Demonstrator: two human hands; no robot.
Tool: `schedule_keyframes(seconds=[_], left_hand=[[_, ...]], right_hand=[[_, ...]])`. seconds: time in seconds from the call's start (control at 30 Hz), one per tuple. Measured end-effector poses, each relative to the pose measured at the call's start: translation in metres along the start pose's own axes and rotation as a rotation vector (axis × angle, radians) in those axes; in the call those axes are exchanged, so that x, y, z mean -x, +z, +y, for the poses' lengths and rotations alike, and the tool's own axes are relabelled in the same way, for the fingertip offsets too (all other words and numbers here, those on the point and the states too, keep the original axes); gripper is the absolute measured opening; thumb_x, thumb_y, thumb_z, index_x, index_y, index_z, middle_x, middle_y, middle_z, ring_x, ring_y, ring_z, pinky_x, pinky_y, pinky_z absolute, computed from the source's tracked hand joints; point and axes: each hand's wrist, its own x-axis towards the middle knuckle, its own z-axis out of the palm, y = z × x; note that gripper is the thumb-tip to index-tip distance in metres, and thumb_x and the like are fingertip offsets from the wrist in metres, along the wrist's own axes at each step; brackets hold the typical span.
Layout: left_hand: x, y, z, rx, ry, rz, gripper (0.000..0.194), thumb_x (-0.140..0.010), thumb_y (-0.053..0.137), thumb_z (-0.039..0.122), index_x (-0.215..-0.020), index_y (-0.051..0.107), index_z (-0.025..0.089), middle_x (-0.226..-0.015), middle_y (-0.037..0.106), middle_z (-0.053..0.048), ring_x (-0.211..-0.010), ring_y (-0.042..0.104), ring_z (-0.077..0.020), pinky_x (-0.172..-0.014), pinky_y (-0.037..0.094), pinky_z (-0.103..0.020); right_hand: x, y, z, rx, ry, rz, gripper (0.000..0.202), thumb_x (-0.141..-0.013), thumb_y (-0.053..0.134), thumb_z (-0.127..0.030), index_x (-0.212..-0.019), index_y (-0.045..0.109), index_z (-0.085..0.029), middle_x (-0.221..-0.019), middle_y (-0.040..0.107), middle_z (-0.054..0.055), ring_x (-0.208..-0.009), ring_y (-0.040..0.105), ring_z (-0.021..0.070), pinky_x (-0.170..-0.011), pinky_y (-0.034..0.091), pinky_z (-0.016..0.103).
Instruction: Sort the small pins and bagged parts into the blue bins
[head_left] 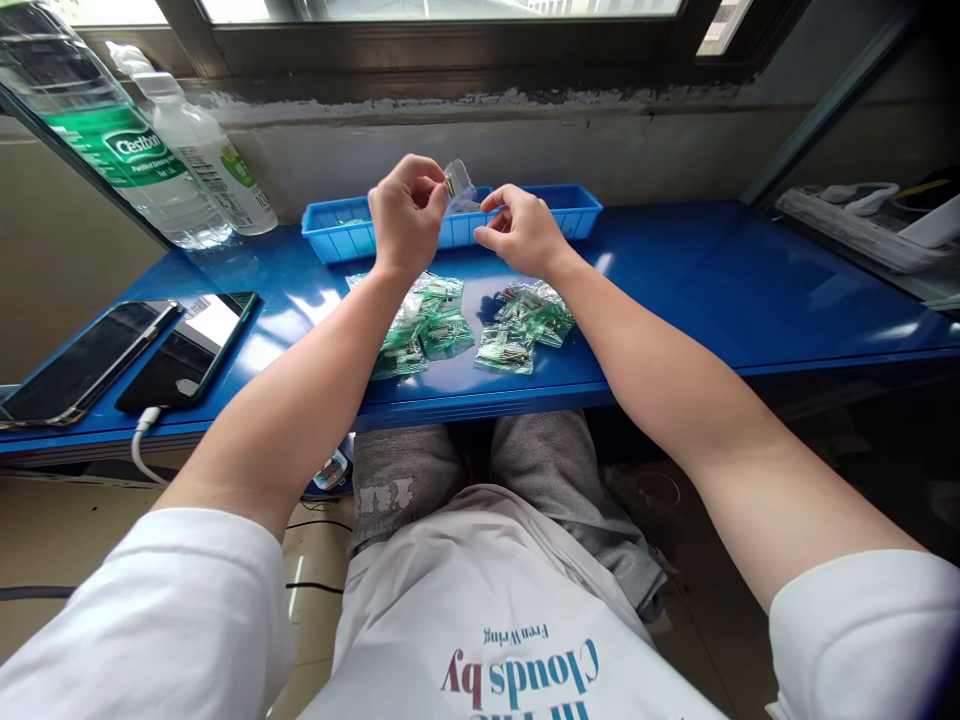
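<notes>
1. Pinched by the left hand: small clear plastic bag, crinkled, over the long blue plastic tray.
2. Right hand: thumb and forefinger apart, beside the bag.
3. Glossy blue tabletop bears green-tinted transparent packets, near the window.

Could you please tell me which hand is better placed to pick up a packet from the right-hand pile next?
Probably the right: the right hand is nearer those green-tinted packets, its thumb and forefinger apart, while the left hand pinches a clear plastic bag.
</notes>
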Motion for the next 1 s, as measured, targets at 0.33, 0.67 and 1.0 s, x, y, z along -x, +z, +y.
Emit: schedule_keyframes(seconds=[0.33, 0.67, 1.0], left_hand=[[-0.009, 0.000, -0.002, -0.238, -0.013, -0.164, 0.058, -0.102, 0.046, 0.071, -0.134, 0.057, 0.023, -0.092, 0.071, 0.004, -0.129, 0.044, -0.0203, -0.111, 0.030, -0.038], [-0.018, 0.001, -0.010, -0.116, 0.040, -0.215, 0.066, -0.090, 0.056, 0.060, -0.151, 0.055, 0.036, -0.146, 0.066, -0.003, -0.152, 0.040, -0.0320, -0.113, 0.044, -0.043], [-0.011, 0.019, -0.015, -0.314, 0.064, -0.342, 0.072, -0.089, 0.062, 0.052, -0.154, 0.055, 0.021, -0.151, 0.062, -0.009, -0.161, 0.022, -0.0354, -0.131, 0.012, -0.055]], right_hand=[[0.001, 0.003, -0.004, 0.062, -0.143, -0.287, 0.028, -0.083, 0.078, -0.037, -0.103, 0.080, -0.018, -0.096, 0.077, 0.006, -0.098, 0.071, 0.0280, -0.093, 0.056, 0.041], [0.003, 0.001, -0.012, 0.063, -0.137, -0.284, 0.026, -0.084, 0.078, -0.036, -0.101, 0.080, -0.017, -0.094, 0.077, 0.008, -0.091, 0.071, 0.0276, -0.089, 0.057, 0.041], [0.002, 0.003, -0.009, 0.092, -0.205, -0.293, 0.018, -0.085, 0.073, -0.033, -0.092, 0.080, -0.018, -0.088, 0.077, 0.004, -0.089, 0.070, 0.0245, -0.088, 0.055, 0.038]])
